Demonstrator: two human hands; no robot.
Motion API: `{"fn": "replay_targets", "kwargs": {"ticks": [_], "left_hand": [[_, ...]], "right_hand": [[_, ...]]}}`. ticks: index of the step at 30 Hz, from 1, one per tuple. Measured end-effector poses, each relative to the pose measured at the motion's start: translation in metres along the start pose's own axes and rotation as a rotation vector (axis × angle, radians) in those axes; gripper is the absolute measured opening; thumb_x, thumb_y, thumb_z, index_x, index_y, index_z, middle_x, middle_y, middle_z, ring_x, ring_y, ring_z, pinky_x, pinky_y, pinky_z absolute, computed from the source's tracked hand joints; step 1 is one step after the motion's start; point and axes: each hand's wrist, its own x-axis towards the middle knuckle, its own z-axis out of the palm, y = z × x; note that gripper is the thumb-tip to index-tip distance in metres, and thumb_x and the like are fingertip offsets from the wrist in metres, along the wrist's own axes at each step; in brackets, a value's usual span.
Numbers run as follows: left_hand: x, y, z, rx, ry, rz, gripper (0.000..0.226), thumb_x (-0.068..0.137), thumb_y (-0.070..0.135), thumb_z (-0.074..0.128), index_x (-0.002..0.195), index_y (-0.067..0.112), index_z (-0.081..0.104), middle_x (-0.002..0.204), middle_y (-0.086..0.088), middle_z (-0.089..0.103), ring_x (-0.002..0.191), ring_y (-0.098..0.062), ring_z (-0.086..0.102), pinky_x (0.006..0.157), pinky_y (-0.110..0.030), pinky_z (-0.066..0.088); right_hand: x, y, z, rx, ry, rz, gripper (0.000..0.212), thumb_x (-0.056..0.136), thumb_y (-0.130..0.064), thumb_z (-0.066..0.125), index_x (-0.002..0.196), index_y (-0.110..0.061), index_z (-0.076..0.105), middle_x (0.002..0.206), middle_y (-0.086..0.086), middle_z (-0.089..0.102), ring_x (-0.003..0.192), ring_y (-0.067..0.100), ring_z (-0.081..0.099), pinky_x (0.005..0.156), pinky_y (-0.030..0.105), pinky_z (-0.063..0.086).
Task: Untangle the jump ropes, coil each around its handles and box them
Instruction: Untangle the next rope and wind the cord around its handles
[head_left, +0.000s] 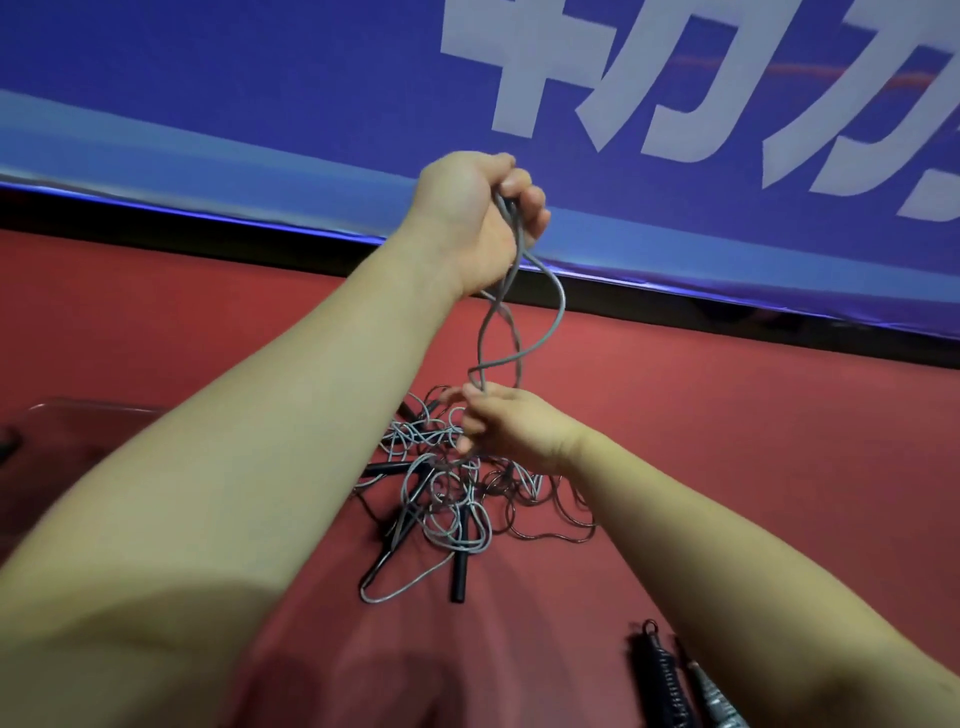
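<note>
left hand (475, 221) grips grey rope (562, 312) over red table (727, 441), right hand (522, 431) pinching it, blue banner (260, 78) behind.

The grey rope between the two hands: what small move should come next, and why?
Probably the right hand should draw the twisted strands of the grey rope apart while the left hand holds the top high. The strands cross between the hands, and the lower end runs into the tangled pile on the table.
</note>
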Motion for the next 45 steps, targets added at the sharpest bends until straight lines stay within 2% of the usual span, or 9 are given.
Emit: {"fn": "replay_targets", "kwargs": {"ticks": [9,17,22,27,30,33,36,41,45], "left_hand": [[0.016,-0.024,-0.095,0.506,0.026,-0.246,0.058,0.098,0.054,0.025,0.131,0.011,0.047,0.108,-0.004,0.061,0.106,-0.021,0.056,0.095,-0.033,0.039],[-0.018,-0.066,-0.137,1.329,-0.571,-0.352,0.012,0.094,0.024,0.056,0.103,0.03,0.061,0.096,0.011,0.071,0.095,0.0,0.062,0.092,-0.018,0.044],[-0.02,-0.076,-0.152,1.44,-0.39,-0.328,0.022,0.101,0.021,0.042,0.084,0.017,0.056,0.07,0.005,0.062,0.077,-0.011,0.062,0.081,-0.031,0.045],[-0.007,-0.065,-0.128,0.906,-0.043,-0.276,0.03,0.103,0.021,0.033,0.076,0.015,0.044,0.061,0.001,0.045,0.056,-0.013,0.064,0.053,-0.022,0.044],[0.0,-0.052,-0.091,0.692,0.012,-0.193,0.032,0.103,0.025,0.035,0.074,0.014,0.044,0.058,0.001,0.046,0.051,-0.014,0.063,0.051,-0.024,0.055],[0.002,-0.042,-0.058,0.609,-0.029,-0.172,0.033,0.103,0.024,0.034,0.073,0.014,0.044,0.054,0.001,0.049,0.052,-0.017,0.065,0.055,-0.03,0.058],[0.001,-0.041,-0.032,0.623,-0.01,-0.16,0.032,0.103,0.022,0.033,0.074,0.014,0.043,0.055,0.0,0.045,0.046,-0.018,0.058,0.059,-0.033,0.056],[0.008,-0.038,-0.027,1.172,0.126,0.135,0.027,0.102,0.027,0.034,0.078,0.017,0.041,0.068,-0.011,0.042,0.049,-0.02,0.036,0.054,-0.028,0.032],[0.005,-0.037,-0.05,1.406,0.078,-0.041,0.022,0.101,0.024,0.035,0.091,0.011,0.049,0.066,-0.01,0.042,0.05,-0.024,0.037,0.054,-0.029,0.031]], "right_hand": [[-0.01,-0.086,0.0,0.812,0.061,-0.173,0.039,0.102,-0.037,0.029,0.071,-0.017,0.04,0.038,-0.006,0.023,0.034,0.008,0.01,0.044,0.012,0.038],[-0.03,-0.151,-0.004,1.299,-0.039,-0.441,0.046,0.103,-0.038,0.026,0.069,-0.01,0.04,0.039,-0.002,0.023,0.026,0.012,0.021,0.039,0.014,0.029],[-0.045,-0.158,-0.04,1.427,0.014,-0.598,0.045,0.104,-0.035,0.025,0.07,-0.009,0.04,0.037,0.0,0.022,0.025,0.014,0.022,0.035,0.016,0.032],[-0.04,-0.114,-0.086,0.81,0.44,-0.422,0.058,0.09,-0.07,0.019,0.093,-0.02,0.048,0.084,0.004,0.054,0.072,0.017,0.055,0.073,0.03,0.037],[-0.031,-0.045,-0.074,0.295,0.267,-0.017,0.076,0.072,-0.082,0.037,0.121,-0.025,0.047,0.109,0.0,0.056,0.101,0.006,0.049,0.098,0.039,0.03],[-0.028,0.004,-0.046,-0.059,-0.015,0.157,0.081,0.052,-0.049,0.081,0.122,-0.026,0.048,0.109,-0.012,0.056,0.107,0.001,0.049,0.1,0.028,0.025],[-0.018,0.014,-0.025,0.096,-0.137,0.092,0.093,0.03,-0.056,0.089,0.112,-0.028,0.055,0.111,-0.013,0.061,0.105,0.002,0.055,0.09,0.022,0.04],[0.001,-0.006,-0.031,0.827,0.033,-0.131,0.064,0.079,-0.064,0.047,0.108,-0.008,0.056,0.11,0.014,0.066,0.097,0.032,0.066,0.086,0.043,0.052],[0.002,-0.032,-0.08,1.184,0.408,-0.293,0.077,0.096,-0.058,0.005,0.113,-0.003,0.057,0.114,0.012,0.064,0.096,0.025,0.065,0.075,0.033,0.048]]}}
